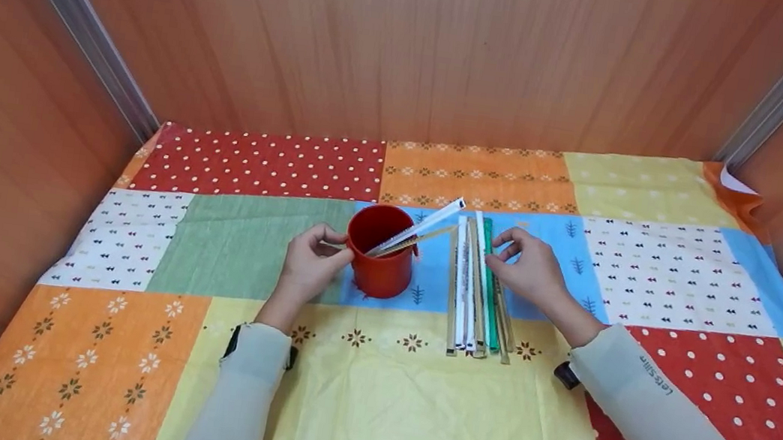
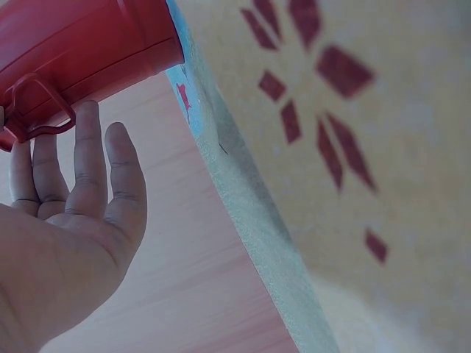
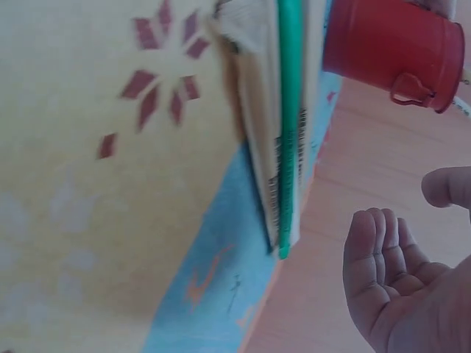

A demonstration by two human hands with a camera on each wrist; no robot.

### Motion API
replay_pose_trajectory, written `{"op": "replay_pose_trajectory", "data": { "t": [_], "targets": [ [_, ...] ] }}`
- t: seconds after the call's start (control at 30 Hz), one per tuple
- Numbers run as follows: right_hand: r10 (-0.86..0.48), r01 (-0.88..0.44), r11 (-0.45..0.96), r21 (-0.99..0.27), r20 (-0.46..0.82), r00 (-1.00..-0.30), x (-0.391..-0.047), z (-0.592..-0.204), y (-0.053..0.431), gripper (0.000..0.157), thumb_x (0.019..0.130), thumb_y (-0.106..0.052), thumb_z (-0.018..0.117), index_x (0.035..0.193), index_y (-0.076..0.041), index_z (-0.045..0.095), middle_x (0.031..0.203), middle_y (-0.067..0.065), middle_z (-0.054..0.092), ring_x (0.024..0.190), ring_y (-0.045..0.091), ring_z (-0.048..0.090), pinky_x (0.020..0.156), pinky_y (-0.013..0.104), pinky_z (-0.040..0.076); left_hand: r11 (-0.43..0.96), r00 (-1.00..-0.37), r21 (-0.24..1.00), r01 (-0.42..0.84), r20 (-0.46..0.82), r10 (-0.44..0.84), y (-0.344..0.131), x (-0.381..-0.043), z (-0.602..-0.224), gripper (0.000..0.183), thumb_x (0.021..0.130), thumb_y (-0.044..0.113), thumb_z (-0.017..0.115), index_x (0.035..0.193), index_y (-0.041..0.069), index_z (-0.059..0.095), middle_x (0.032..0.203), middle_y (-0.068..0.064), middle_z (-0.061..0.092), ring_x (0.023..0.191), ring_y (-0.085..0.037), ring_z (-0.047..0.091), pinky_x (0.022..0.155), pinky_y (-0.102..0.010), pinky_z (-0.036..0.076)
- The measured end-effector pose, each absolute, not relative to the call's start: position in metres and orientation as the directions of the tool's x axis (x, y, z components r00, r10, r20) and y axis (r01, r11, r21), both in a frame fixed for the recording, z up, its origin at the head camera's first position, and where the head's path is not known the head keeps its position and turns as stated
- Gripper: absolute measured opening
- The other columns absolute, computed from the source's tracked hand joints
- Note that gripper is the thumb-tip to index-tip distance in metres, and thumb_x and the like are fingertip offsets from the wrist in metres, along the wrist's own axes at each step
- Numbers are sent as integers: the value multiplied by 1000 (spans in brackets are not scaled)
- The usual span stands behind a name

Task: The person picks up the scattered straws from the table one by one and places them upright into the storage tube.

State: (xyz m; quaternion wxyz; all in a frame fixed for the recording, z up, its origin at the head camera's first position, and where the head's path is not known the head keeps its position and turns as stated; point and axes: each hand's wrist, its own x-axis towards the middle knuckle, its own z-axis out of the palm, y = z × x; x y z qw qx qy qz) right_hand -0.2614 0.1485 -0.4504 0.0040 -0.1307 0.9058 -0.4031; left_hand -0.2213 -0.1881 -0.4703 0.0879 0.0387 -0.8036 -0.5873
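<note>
A red cup (image 1: pixel 384 277) with small side handles stands upright, several thin wrapped sticks, white (image 1: pixel 430 227) and tan, leaning out of it to the right. With thumb and fingers my left hand (image 1: pixel 310 261) pinches the cup at its left rim and handle. The left wrist view shows the fingers against the handle, with the thumb mostly out of frame. Right of the cup lies a row of long wrapped sticks, white, tan and one green (image 1: pixel 490 293). My right hand (image 1: pixel 530 270) hovers just beside the green stick, fingers loosely bent, holding nothing.
A patchwork-patterned cloth (image 1: pixel 375 400) covers the table. Wood-grain panels (image 1: pixel 384 45) rise at the back and both sides. At the back right corner the cloth's edge (image 1: pixel 737 182) is folded up.
</note>
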Motion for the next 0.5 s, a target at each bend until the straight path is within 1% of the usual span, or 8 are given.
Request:
{"op": "replay_pose_trajectory", "data": {
  "t": [0.17,0.27,0.4,0.5],
  "targets": [
    [-246,-174,685,-707,1,-969,-266,-460,152,30,88,-28,65,109,-8,61,86,8,63,64,18,54,58,31,42,312,-981,949,41,98,-168,-188,-220,-470,15,80,20,73,92,15,66,101,-3,66,88,-20,64,67,-30,54],
    [-247,-144,698,-702,-47,-968,-267,-465,153,31,87,-27,65,110,-7,59,83,7,61,65,17,54,58,30,42,302,-982,952,42,95,-163,-187,-219,-466,16,80,18,73,93,12,66,102,-5,66,88,-21,65,67,-30,54],
    [-256,-133,707,-695,-75,-964,-265,-471,152,33,85,-27,66,110,-5,58,78,6,59,62,16,52,56,29,42,285,-980,956,67,117,-162,-186,-220,-466,14,80,13,72,91,9,66,101,-8,67,86,-21,66,66,-29,53],
    [-265,-141,717,-683,-81,-961,-264,-474,151,35,85,-27,67,110,-5,57,75,5,58,59,15,51,54,29,41,286,-976,954,91,143,-164,-187,-221,-471,12,79,13,71,90,10,66,99,-6,68,83,-19,66,65,-28,53]
  ]
}}
